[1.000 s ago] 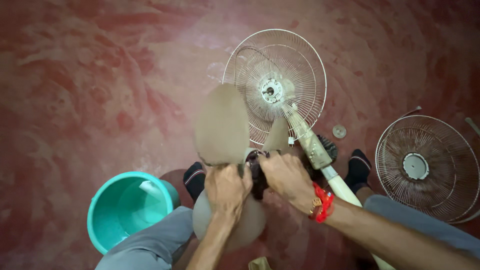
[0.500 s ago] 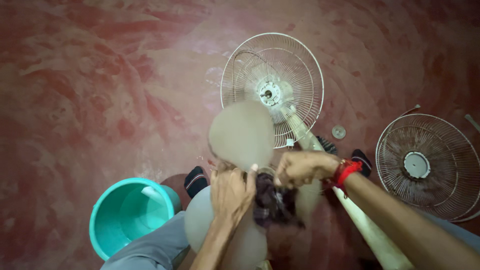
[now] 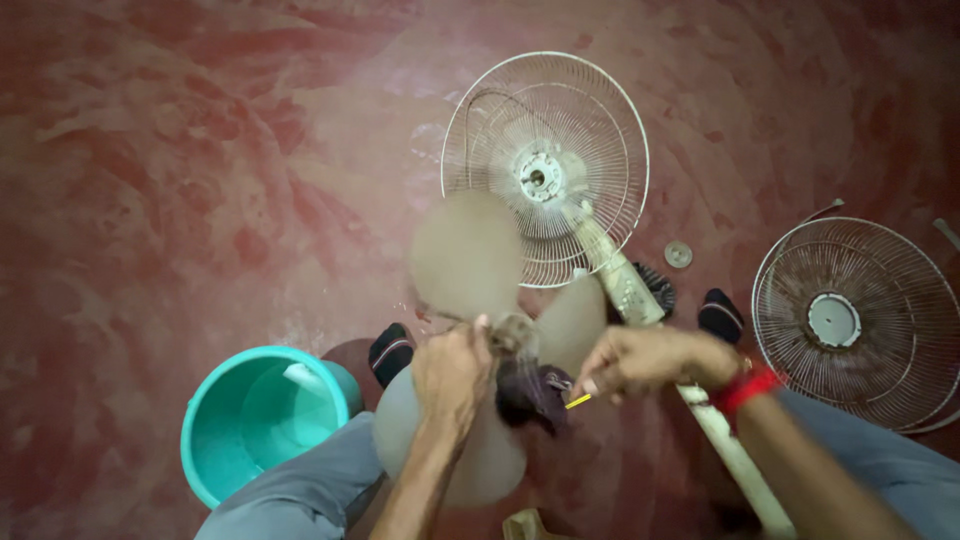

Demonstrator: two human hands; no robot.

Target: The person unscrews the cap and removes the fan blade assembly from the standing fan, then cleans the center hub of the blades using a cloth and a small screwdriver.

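Two round wire fan guards (image 3: 545,165) (image 3: 850,320) and one teal plastic bucket (image 3: 255,420) lie on the red floor. The left hand (image 3: 450,375) grips the dusty three-bladed fan propeller (image 3: 470,260) at its hub; the right hand (image 3: 640,360) pinches a dark cloth (image 3: 530,395) beside it.

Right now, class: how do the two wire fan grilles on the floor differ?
The centre grille is pale and is fixed to the fan's stand; the right grille looks darker and lies loose, apart from it. The centre grille's hub shows a hole, the right grille's a plain round cap. Both are round, made of radiating wires, on the red floor.
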